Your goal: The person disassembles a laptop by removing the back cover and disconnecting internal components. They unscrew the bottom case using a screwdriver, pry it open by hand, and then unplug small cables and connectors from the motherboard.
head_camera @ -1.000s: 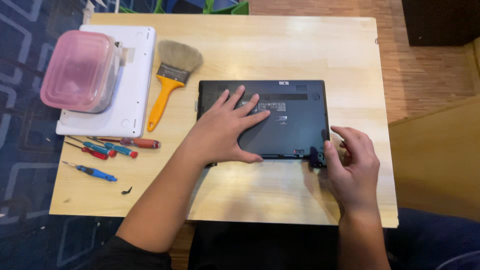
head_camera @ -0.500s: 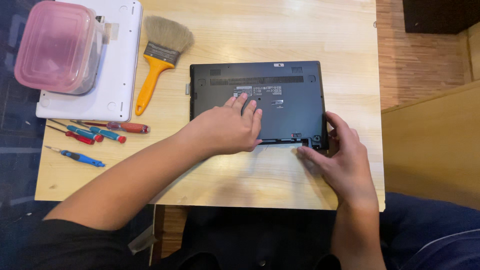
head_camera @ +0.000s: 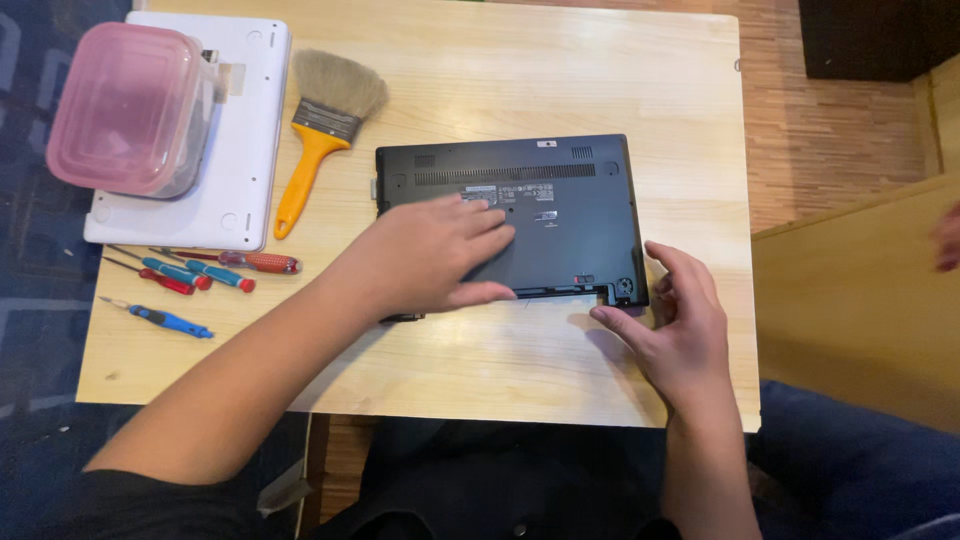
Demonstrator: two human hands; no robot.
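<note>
The left hand lies flat, fingers spread, pressing the black laptop — bottom side up, long axis left to right across the wooden table. The right hand, open, touches its near right corner and grips nothing. Further left lie a yellow-handled brush and screwdrivers — well apart.

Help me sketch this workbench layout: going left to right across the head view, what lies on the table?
Pink lidded container on a white device → screwdrivers → yellow-handled brush → left hand flat on the black laptop underside → right hand at the laptop's near right corner.
</note>
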